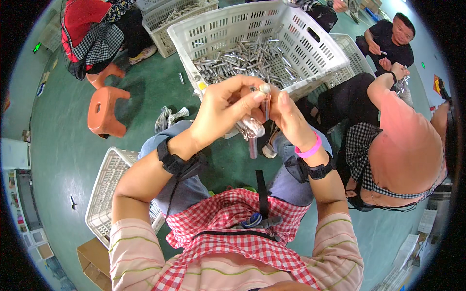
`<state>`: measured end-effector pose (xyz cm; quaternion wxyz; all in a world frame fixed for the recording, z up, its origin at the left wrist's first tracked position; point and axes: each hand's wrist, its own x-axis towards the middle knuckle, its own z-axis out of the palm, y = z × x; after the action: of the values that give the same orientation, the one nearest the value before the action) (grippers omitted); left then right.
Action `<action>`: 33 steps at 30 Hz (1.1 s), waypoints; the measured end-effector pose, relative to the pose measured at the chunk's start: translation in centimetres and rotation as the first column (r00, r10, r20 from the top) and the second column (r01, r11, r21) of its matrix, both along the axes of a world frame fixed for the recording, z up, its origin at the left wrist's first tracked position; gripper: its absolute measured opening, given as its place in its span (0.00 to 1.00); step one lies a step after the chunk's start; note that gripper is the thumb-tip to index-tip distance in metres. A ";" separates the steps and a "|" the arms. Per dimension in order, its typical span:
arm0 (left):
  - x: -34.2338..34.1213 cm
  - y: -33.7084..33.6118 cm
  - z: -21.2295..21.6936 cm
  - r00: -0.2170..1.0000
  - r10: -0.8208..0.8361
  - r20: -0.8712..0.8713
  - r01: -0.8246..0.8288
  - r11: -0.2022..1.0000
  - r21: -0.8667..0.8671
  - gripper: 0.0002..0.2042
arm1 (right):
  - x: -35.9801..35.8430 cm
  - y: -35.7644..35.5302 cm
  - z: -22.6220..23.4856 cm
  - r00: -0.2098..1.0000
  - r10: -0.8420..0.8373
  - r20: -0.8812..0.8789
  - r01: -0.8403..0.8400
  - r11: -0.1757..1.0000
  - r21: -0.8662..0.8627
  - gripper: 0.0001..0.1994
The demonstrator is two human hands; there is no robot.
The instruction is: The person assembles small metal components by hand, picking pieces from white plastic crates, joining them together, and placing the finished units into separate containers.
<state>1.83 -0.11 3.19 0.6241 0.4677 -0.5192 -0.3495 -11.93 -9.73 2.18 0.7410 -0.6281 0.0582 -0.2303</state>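
My left hand [221, 109] holds a bundle of slim clear tubes with silver caps [252, 130] that hang down below the fingers. My right hand [289, 116] grips one such tube [266, 103] upright between the two hands, its round silver cap [264, 88] at the top under my left thumb and forefinger. Both hands are raised above my lap, in front of a big white slotted crate [310, 41] that holds several more silver tubes [252, 58].
A second white crate [109, 179] stands on the green floor at my left. An orange stool [104, 109] is further left. A person in a pink top [405, 145] sits close at my right, another in black [391, 41] behind. More crates [170, 14] stand at the back.
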 end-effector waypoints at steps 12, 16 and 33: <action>0.5 -0.6 0.2 0.986 0.081 -0.145 -0.065 0.992 0.111 0.17 | 0.8 -0.2 -0.1 0.994 0.072 0.085 -0.097 0.937 0.337 0.12; 0.4 -1.2 -0.2 0.986 0.158 -0.050 -0.150 0.979 0.136 0.16 | 1.2 -0.6 -0.7 0.989 -0.025 0.144 -0.047 0.880 0.472 0.10; 1.1 -1.6 -0.7 0.947 0.120 -0.299 -0.078 0.986 0.150 0.09 | 0.3 -2.6 0.1 0.960 -0.259 -0.104 0.232 0.947 -0.222 0.18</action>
<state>2.97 -1.74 2.52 0.6808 0.4745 -0.3666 -0.4206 -11.64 -12.37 2.28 0.6313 -0.7037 0.1603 -0.2837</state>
